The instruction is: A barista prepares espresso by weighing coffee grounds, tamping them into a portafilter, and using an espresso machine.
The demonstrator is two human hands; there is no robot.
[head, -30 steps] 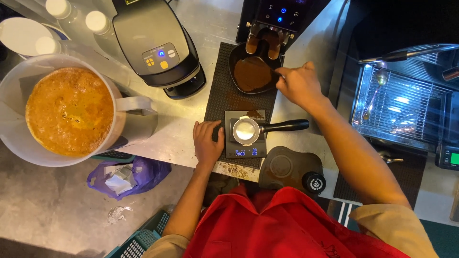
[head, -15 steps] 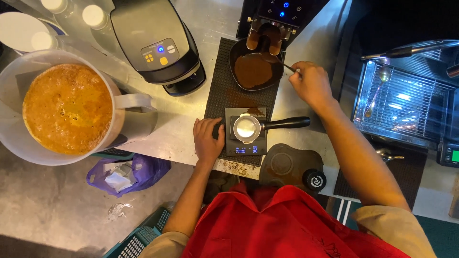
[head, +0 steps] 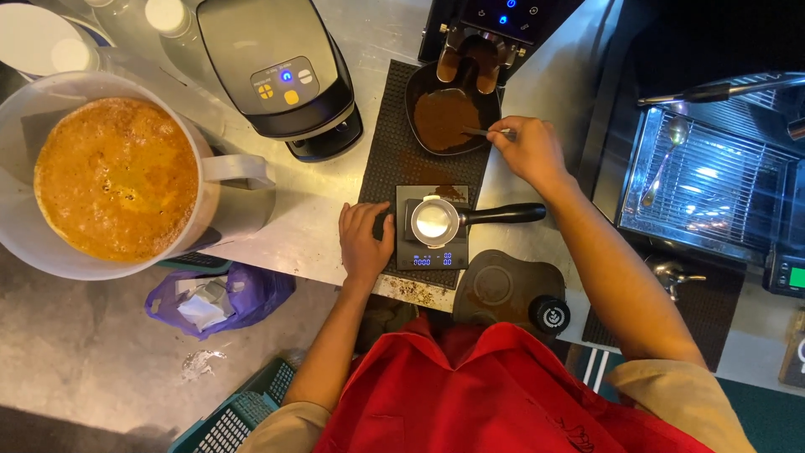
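Note:
My right hand (head: 530, 149) pinches a small metal spoon (head: 486, 132) whose tip dips into brown coffee grounds in a black round dish (head: 423, 88) under the grinder spouts. A portafilter (head: 436, 221) with a black handle, its basket empty, lies on a small black digital scale (head: 429, 256). Resting flat against the scale's left edge is my left hand (head: 365, 239), fingers on the rubber mat; it holds nothing.
A black rubber mat (head: 394, 126) covers the counter. A grey appliance (head: 281, 71) stands at the left. A big white pitcher (head: 210, 168) holds orange foamy liquid. A tamping mat with a tamper (head: 549, 315) sits near me. A drip tray with a spoon (head: 688, 180) is at the right.
My right hand has shifted slightly left and now has the spoon's tip in the grounds. The left hand and portafilter have stayed put.

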